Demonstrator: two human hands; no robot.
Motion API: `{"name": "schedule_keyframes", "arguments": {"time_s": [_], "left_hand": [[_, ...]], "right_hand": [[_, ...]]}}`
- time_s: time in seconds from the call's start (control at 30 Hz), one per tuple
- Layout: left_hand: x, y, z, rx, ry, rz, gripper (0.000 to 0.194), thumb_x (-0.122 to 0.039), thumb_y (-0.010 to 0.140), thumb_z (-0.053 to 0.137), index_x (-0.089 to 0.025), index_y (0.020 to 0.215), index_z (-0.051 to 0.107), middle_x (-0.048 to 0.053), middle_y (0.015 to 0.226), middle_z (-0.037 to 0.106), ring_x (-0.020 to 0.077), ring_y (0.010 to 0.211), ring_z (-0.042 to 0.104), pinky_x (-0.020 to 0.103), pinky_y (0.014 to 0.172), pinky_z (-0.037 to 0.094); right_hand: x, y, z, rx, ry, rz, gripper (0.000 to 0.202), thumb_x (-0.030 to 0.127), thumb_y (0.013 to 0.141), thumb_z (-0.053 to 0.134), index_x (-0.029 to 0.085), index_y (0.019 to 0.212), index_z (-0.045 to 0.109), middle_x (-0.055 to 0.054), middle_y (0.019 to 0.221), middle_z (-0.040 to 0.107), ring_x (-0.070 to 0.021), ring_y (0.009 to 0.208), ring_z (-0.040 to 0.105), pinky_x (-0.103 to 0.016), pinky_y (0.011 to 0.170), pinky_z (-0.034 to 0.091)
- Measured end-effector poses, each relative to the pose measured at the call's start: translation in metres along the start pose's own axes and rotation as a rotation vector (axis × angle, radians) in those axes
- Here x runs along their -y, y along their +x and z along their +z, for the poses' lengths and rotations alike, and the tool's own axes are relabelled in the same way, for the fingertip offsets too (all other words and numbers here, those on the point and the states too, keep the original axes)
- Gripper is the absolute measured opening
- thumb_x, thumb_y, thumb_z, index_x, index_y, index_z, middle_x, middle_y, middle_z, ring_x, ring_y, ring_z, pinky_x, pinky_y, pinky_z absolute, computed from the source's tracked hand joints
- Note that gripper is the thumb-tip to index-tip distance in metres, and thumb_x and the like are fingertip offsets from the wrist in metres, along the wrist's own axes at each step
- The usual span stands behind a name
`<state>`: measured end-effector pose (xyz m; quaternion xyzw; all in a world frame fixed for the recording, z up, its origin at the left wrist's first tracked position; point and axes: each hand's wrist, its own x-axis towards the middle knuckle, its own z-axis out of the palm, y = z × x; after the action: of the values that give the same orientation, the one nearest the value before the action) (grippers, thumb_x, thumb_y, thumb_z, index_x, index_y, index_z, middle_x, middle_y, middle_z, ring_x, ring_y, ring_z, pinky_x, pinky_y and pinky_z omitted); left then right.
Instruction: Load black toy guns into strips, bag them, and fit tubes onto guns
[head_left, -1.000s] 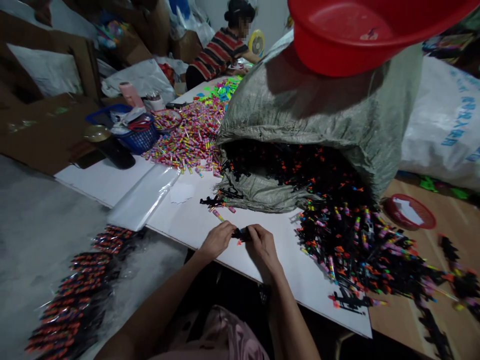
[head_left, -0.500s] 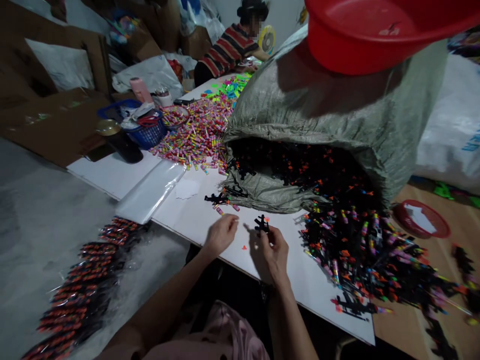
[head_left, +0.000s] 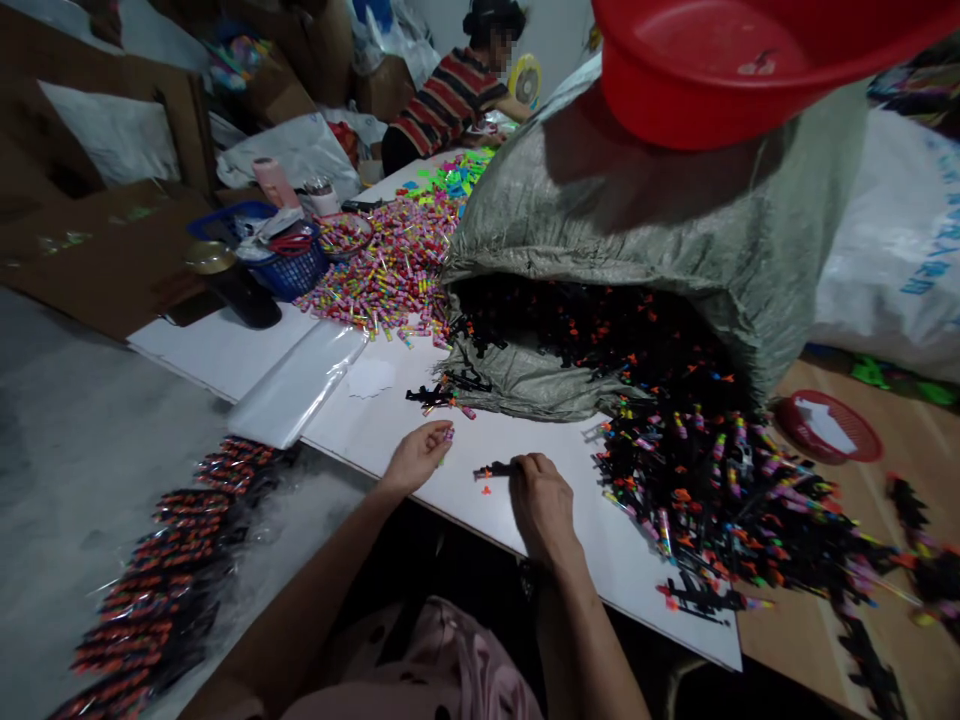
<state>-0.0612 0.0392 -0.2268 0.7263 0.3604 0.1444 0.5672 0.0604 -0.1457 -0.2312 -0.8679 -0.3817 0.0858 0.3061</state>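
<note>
My left hand (head_left: 415,458) is closed, its fingertips pinching a small pink candy tube (head_left: 448,436) above the white tabletop. To the right of it, my right hand (head_left: 544,494) is closed round a black toy gun (head_left: 495,469), whose barrel points left; the rest is hidden under my fingers. A small orange piece (head_left: 487,491) lies just below that barrel. Beyond my left hand, another black toy gun (head_left: 427,397) rests on the table, with a pink tube (head_left: 469,412) close by.
A big woven sack (head_left: 570,210) spills toy guns (head_left: 705,500) to the right. Loose candy tubes (head_left: 401,255) are heaped behind a clear plastic bag (head_left: 300,385). A red basin (head_left: 697,90) sits on the sack. A co-worker in a striped shirt (head_left: 446,105) leans over the far end.
The toy gun in my right hand has turned from upright to lying lengthwise, lower down. My left hand has shifted left, and a pink candy tube now shows in its fingers.
</note>
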Motion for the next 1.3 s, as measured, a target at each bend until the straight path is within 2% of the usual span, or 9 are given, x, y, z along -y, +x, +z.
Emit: {"name": "schedule_keyframes", "arguments": {"time_s": [0.07,0.17,0.33,0.47,0.6,0.77,0.97,1.1,1.3], "left_hand": [[-0.005,-0.006,0.008,0.118,-0.301,-0.064,0.039,-0.036,0.070,0.069,-0.016,0.103,0.064,0.000,0.072,0.058,0.0125,0.062,0.055,0.025,0.061,0.043],[-0.016,-0.014,0.031,0.243,-0.555,-0.115,0.047,-0.041,0.064,0.076,-0.016,0.101,0.063,0.002,0.076,0.062,0.0125,0.067,0.058,0.026,0.066,0.045],[-0.025,-0.021,0.065,0.259,-0.653,-0.088,0.043,-0.041,0.062,0.077,-0.015,0.096,0.065,0.001,0.078,0.063,0.0091,0.063,0.053,0.022,0.061,0.042],[-0.025,-0.023,0.069,0.190,-0.631,-0.061,0.041,-0.038,0.058,0.079,-0.014,0.089,0.068,0.002,0.076,0.064,0.0102,0.066,0.053,0.021,0.061,0.042],[-0.024,-0.026,0.068,0.156,-0.637,-0.057,0.038,-0.037,0.058,0.080,-0.014,0.086,0.068,0.002,0.074,0.065,0.0108,0.066,0.055,0.021,0.060,0.043],[-0.025,-0.029,0.068,0.220,-0.678,-0.073,0.040,-0.042,0.064,0.076,-0.013,0.089,0.068,0.000,0.060,0.060,0.0084,0.052,0.050,0.021,0.051,0.038],[-0.029,-0.031,0.064,0.264,-0.592,-0.032,0.039,-0.044,0.070,0.071,-0.012,0.091,0.069,-0.002,0.053,0.057,0.0079,0.050,0.048,0.021,0.050,0.034],[-0.029,-0.031,0.065,0.224,-0.645,-0.047,0.040,-0.046,0.067,0.072,-0.012,0.088,0.067,-0.001,0.056,0.058,0.0073,0.049,0.047,0.021,0.048,0.032],[-0.030,-0.032,0.065,0.268,-0.581,-0.054,0.038,-0.045,0.066,0.072,-0.013,0.085,0.067,-0.001,0.057,0.059,0.0073,0.049,0.048,0.021,0.048,0.034]], "right_hand": [[0.005,0.003,-0.012,-0.107,0.222,0.014,0.021,0.026,0.083,0.050,0.021,0.093,0.069,-0.007,0.092,0.066,-0.0189,0.081,0.061,-0.032,0.072,0.049],[0.018,0.000,-0.026,-0.277,0.585,0.103,0.025,0.041,0.079,0.058,0.020,0.084,0.071,-0.007,0.086,0.068,-0.0183,0.074,0.061,-0.032,0.067,0.051],[0.042,-0.007,-0.022,-0.213,0.870,0.366,0.028,0.044,0.065,0.068,0.018,0.074,0.071,-0.005,0.070,0.072,-0.0190,0.063,0.064,-0.032,0.060,0.053],[0.050,-0.008,-0.018,-0.317,0.892,0.438,0.029,0.042,0.059,0.071,0.018,0.075,0.070,-0.006,0.076,0.074,-0.0208,0.068,0.067,-0.033,0.065,0.055],[0.051,-0.008,-0.020,-0.316,0.856,0.418,0.025,0.041,0.060,0.070,0.018,0.071,0.071,-0.006,0.071,0.073,-0.0207,0.066,0.067,-0.032,0.065,0.054],[0.047,-0.010,-0.020,-0.336,0.858,0.418,0.024,0.039,0.060,0.070,0.018,0.071,0.071,-0.006,0.073,0.074,-0.0208,0.068,0.067,-0.032,0.066,0.054],[0.048,-0.009,-0.015,-0.331,0.907,0.429,0.024,0.039,0.060,0.072,0.018,0.072,0.070,-0.004,0.070,0.073,-0.0194,0.065,0.066,-0.031,0.064,0.053],[0.047,-0.011,-0.012,-0.354,0.911,0.471,0.029,0.040,0.057,0.074,0.017,0.073,0.070,-0.005,0.071,0.072,-0.0192,0.066,0.065,-0.032,0.065,0.053],[0.046,-0.012,-0.014,-0.369,0.879,0.489,0.028,0.041,0.056,0.073,0.017,0.070,0.069,-0.005,0.070,0.072,-0.0189,0.064,0.064,-0.032,0.063,0.053]]}}
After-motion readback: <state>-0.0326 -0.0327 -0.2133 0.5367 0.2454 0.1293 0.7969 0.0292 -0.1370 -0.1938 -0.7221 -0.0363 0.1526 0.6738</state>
